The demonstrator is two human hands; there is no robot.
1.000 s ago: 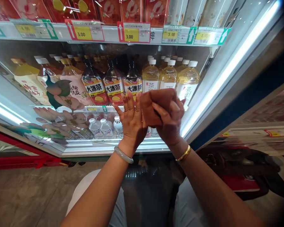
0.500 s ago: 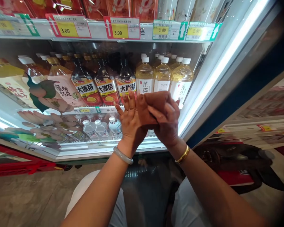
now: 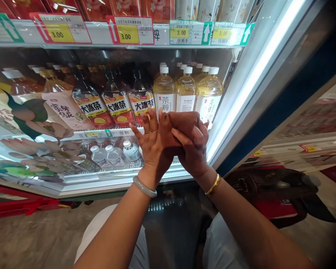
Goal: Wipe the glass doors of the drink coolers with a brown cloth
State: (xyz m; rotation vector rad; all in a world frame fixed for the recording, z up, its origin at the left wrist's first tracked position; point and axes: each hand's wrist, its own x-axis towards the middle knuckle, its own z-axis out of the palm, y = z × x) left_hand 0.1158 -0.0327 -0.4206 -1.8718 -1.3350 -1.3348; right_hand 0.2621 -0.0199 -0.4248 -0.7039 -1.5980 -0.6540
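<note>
My left hand (image 3: pixel 152 144) is raised in front of an open drinks fridge, fingers straight and slightly apart, its palm against a brown folded piece (image 3: pixel 179 125). My right hand (image 3: pixel 195 151) grips that brown piece, fingers wrapped over its front. What the piece is made of I cannot tell. Both hands meet just in front of the pale yellow tea bottles (image 3: pixel 186 91) on the middle shelf. A pale bangle (image 3: pixel 145 187) is on my left wrist and a gold one (image 3: pixel 214 185) on my right.
Dark iced-tea bottles (image 3: pixel 117 104) stand left of the yellow ones, with small water bottles (image 3: pixel 114 155) on the shelf below. Price tags (image 3: pixel 130 33) line the upper shelf edge. The glass door (image 3: pixel 30 127) with a flower decal hangs at left. A lit frame (image 3: pixel 249 86) runs down the right.
Both hands have drifted slightly left and closed together; the left palm now presses against the brown piece. The view has shifted a little to the right.
</note>
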